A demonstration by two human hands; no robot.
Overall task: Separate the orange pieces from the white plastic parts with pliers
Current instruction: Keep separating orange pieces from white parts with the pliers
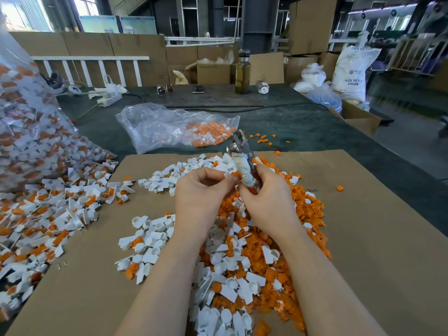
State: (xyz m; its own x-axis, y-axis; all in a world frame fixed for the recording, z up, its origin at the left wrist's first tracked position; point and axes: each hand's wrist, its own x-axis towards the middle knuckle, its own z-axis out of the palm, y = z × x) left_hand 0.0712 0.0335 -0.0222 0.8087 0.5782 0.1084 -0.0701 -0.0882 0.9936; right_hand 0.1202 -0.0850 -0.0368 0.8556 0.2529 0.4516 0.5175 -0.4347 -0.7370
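A cardboard sheet covers the green tabletop. Above the heap, the left hand pinches a white plastic part with its orange piece – the right hand grips wrapped pliers, handles partly hidden.

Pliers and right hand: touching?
Touching. The head view shows the right hand with its fingers curled round the wrapped handles of the pliers, whose metal head points up and away above the hand.

You're in a factory workshop: stacked cardboard boxes at 12 o'clock, ABS resin sack at 2 o'clock.
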